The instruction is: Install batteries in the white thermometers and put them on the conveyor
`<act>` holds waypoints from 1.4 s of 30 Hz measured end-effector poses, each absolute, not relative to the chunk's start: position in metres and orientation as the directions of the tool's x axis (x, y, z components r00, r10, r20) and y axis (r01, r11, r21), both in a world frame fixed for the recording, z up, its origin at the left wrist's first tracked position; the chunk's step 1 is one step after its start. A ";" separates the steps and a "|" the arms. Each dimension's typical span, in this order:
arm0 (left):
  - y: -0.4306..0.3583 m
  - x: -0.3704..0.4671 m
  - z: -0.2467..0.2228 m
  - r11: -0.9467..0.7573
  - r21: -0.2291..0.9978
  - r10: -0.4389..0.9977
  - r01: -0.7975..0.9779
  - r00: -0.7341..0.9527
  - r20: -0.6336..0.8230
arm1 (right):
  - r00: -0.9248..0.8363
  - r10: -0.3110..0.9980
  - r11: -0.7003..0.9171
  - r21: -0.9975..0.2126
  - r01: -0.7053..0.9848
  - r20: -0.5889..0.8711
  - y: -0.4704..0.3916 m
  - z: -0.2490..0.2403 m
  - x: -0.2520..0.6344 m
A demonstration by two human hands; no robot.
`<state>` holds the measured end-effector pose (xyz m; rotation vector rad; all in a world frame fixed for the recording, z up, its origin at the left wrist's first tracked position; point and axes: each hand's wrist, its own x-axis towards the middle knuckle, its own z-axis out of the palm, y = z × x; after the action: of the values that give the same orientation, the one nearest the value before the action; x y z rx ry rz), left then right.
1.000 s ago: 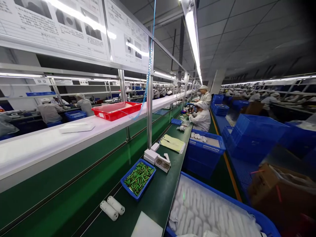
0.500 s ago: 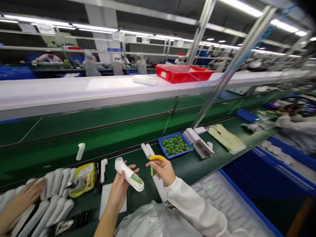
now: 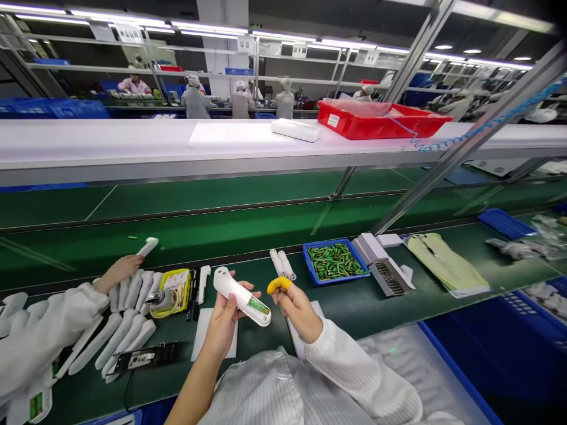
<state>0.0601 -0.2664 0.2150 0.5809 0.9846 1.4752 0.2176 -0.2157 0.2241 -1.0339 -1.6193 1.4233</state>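
Note:
My left hand (image 3: 225, 319) is closed around a white handheld device (image 3: 233, 289), its head tilted up to the left. Green batteries (image 3: 258, 305) show in the open compartment at its lower end. My right hand (image 3: 297, 308) is just right of that compartment, apart from it, with its thumb and fingers pinched together. A yellow finger cot (image 3: 279, 285) covers its index finger. Whatever the pinch holds, if anything, is hidden. Beyond this hand are a blue tray of green batteries (image 3: 335, 261) and small white parts (image 3: 282, 264).
At left, a co-worker's hand (image 3: 119, 273) holds a white piece (image 3: 148, 245) above rows of white housings (image 3: 128, 330). A yellow tray (image 3: 181, 292) and a black device (image 3: 144, 356) lie nearby. Right are a grey cell-patterned tray (image 3: 390, 278), a yellow-green folder (image 3: 443, 260) and a blue bin (image 3: 487, 354).
The view has swung left. The green battery seen in my right fingers before no longer shows. The co-worker's hand has moved from the housings up to the white piece and grips it.

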 end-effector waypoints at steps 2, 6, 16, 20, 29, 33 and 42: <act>-0.265 0.062 0.212 0.065 0.850 0.964 -0.523 -0.186 -0.189 | -0.464 0.882 0.253 -0.918 0.307 0.088 -0.217 0.223 0.217; -0.264 0.065 0.201 0.094 0.887 0.958 -0.452 -0.201 -0.203 | -0.610 0.748 0.621 -0.598 0.507 0.261 -0.215 0.213 0.212; -0.265 0.061 0.199 0.083 0.815 0.950 -0.574 -0.201 -0.238 | -0.475 0.812 0.539 -0.748 0.388 0.339 -0.209 0.216 0.222; -0.265 0.060 0.201 0.059 0.802 0.956 -0.595 -0.196 -0.216 | -0.501 0.811 0.505 -0.793 0.341 0.302 -0.213 0.220 0.220; -0.264 0.058 0.202 0.066 0.770 0.955 -0.635 -0.183 -0.234 | -0.561 0.653 0.708 -0.673 0.213 0.509 -0.215 0.212 0.223; -0.264 0.060 0.205 0.076 0.783 0.960 -0.618 -0.166 -0.224 | -0.566 0.630 0.726 -0.663 0.186 0.531 -0.216 0.209 0.224; -0.269 0.055 0.211 0.041 0.866 0.979 -0.499 -0.152 -0.134 | -0.680 0.727 0.209 -0.974 0.085 0.097 -0.212 0.209 0.221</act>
<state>0.0552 -0.2687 0.2111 0.6647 0.9823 1.4719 0.2208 -0.2116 0.2094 -0.7506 -1.9339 1.5050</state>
